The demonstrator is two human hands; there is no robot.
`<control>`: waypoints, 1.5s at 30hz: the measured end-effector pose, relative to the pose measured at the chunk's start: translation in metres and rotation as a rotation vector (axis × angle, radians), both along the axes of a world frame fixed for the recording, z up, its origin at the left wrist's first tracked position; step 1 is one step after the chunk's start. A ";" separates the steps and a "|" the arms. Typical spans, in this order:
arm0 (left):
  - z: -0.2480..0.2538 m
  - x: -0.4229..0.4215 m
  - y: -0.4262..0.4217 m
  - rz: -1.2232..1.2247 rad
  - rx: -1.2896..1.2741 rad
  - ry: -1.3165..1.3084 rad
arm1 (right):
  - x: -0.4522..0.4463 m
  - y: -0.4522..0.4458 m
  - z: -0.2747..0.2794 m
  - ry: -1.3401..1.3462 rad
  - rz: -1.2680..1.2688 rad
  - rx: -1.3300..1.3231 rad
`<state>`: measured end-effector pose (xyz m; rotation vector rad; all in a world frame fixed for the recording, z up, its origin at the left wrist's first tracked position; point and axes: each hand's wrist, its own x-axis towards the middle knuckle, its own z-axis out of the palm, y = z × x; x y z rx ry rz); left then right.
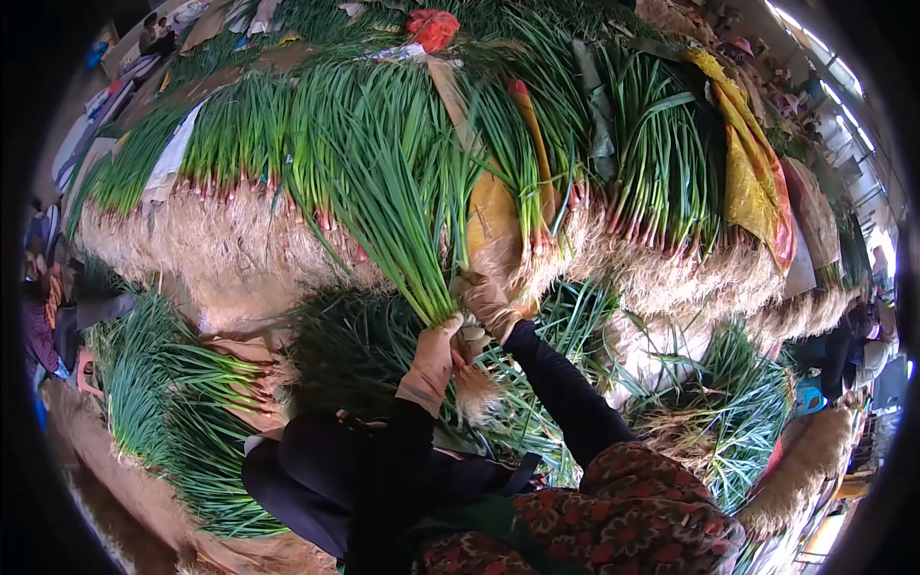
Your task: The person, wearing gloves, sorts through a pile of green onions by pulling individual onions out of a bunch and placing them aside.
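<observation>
My left hand (pixel 431 366), in a pale glove, is closed round the lower stems of a bunch of green onions (pixel 414 259). Their long green leaves fan away up and to the left. Reddish bases and a tuft of pale roots (pixel 477 395) hang below my hands. My right hand (pixel 487 305), also gloved, is closed against the right side of the same stems, its fingers curled and partly hidden.
Long rows of green onions (pixel 661 153) with thick dry roots (pixel 230 235) lie ahead. Yellow sacking (pixel 752 163) and a red bag (pixel 433 29) rest among them. Loose leaves (pixel 355 340) cover the ground before me. More onions (pixel 192 412) lie left, and a leafy heap (pixel 733 412) right.
</observation>
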<state>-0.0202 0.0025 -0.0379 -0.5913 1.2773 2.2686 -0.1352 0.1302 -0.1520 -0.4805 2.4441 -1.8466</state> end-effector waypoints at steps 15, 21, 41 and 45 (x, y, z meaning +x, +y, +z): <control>0.021 -0.003 0.021 0.338 0.300 -0.070 | -0.080 0.084 0.127 0.119 -0.406 1.167; -0.001 -0.007 0.016 0.176 0.194 -0.001 | -0.033 0.076 0.081 0.298 0.023 0.675; 0.015 0.000 0.022 0.359 0.364 -0.033 | 0.017 0.180 0.178 0.041 -0.515 -0.451; 0.008 -0.006 0.031 0.323 0.356 0.016 | 0.123 0.279 0.289 0.247 -0.980 -0.227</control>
